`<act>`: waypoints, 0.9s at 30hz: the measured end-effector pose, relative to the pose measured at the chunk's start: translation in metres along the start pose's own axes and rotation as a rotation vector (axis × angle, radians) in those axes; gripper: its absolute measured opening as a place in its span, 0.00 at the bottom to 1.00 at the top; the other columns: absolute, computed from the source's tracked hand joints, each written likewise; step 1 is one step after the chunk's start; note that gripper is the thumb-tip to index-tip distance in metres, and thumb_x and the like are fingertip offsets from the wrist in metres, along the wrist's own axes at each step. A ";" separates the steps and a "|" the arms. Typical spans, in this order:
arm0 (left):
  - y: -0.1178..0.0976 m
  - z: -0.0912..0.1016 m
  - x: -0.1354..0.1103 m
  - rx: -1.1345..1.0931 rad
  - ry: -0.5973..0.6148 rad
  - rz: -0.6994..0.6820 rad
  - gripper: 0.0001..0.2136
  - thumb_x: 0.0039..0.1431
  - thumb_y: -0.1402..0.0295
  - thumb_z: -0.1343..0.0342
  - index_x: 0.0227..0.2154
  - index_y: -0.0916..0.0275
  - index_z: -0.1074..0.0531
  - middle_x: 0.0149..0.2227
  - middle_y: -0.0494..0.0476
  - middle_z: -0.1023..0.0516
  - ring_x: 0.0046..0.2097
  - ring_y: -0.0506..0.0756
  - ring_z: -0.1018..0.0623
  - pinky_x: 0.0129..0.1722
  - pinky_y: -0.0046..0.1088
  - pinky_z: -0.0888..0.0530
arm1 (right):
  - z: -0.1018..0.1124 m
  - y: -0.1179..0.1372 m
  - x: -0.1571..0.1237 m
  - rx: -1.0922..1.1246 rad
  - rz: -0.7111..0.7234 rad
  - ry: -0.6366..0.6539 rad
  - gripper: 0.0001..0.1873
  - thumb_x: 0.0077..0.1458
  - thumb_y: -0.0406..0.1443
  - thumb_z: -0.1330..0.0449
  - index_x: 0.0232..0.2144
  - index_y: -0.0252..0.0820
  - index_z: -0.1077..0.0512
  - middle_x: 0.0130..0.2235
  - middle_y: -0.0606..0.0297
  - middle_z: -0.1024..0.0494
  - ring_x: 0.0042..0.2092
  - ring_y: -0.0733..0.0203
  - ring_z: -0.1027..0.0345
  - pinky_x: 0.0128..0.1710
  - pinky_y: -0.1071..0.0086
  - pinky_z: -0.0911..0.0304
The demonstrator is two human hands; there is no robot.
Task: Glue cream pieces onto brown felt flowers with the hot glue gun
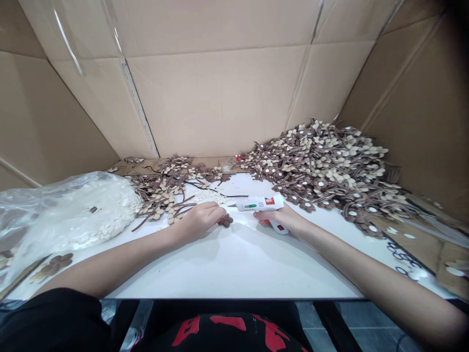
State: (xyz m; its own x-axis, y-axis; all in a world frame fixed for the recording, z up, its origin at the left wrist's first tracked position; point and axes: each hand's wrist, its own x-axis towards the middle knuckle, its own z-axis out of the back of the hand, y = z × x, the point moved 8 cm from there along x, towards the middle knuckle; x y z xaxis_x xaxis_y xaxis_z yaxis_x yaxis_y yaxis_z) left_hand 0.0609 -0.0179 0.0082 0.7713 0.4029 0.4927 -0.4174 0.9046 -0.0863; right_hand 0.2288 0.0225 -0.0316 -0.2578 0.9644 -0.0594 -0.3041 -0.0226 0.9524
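In my right hand (274,216) is a white hot glue gun (261,202), its nozzle pointing left toward my other hand. Closed fingers of my left hand (205,218) hold a brown flower-shaped piece (226,220) low over the white table. The nozzle tip is close to these fingers; whether it touches the flower I cannot tell. Just beyond my left hand lie small white discs (208,195), scattered on the tabletop. A dark cord runs among them behind the glue gun.
At the back right rises a big heap of brown and beige flowers with strips (322,161). A smaller loose pile (164,190) lies back left. Beside it rests a clear plastic bag of white discs (98,208). Cardboard walls (223,98) enclose the white table (238,269).
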 end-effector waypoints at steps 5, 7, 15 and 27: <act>-0.015 0.003 0.005 0.156 -0.013 -0.134 0.10 0.62 0.73 0.57 0.27 0.66 0.34 0.26 0.56 0.29 0.29 0.50 0.30 0.30 0.25 0.31 | 0.001 -0.001 0.000 0.008 -0.006 -0.007 0.05 0.39 0.34 0.40 0.22 0.37 0.31 0.23 0.65 0.29 0.23 0.65 0.39 0.22 0.72 0.45; -0.017 0.002 0.006 0.222 -0.003 -0.165 0.10 0.62 0.73 0.57 0.27 0.66 0.34 0.25 0.56 0.28 0.29 0.50 0.29 0.30 0.25 0.30 | 0.001 -0.002 -0.001 0.026 -0.022 -0.021 0.05 0.38 0.34 0.40 0.23 0.37 0.31 0.23 0.65 0.28 0.22 0.65 0.39 0.21 0.72 0.46; -0.013 -0.011 0.000 0.281 0.093 -0.229 0.10 0.62 0.74 0.58 0.32 0.66 0.32 0.30 0.59 0.26 0.36 0.53 0.27 0.37 0.29 0.29 | 0.003 -0.001 -0.002 0.010 -0.037 -0.030 0.04 0.38 0.33 0.40 0.21 0.38 0.32 0.20 0.67 0.30 0.22 0.65 0.38 0.21 0.72 0.45; 0.007 -0.009 -0.003 -0.046 0.055 -0.010 0.08 0.62 0.72 0.58 0.35 0.64 0.33 0.34 0.60 0.28 0.37 0.52 0.28 0.37 0.27 0.30 | 0.006 -0.003 -0.002 0.071 -0.038 -0.039 0.05 0.38 0.34 0.40 0.23 0.38 0.32 0.22 0.66 0.29 0.22 0.65 0.39 0.21 0.72 0.45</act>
State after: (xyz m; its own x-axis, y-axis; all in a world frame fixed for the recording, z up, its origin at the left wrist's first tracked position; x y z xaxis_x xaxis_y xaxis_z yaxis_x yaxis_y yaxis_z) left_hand 0.0600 -0.0115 -0.0011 0.8012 0.3998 0.4452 -0.3882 0.9135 -0.1216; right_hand 0.2354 0.0219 -0.0327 -0.2111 0.9737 -0.0853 -0.2466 0.0314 0.9686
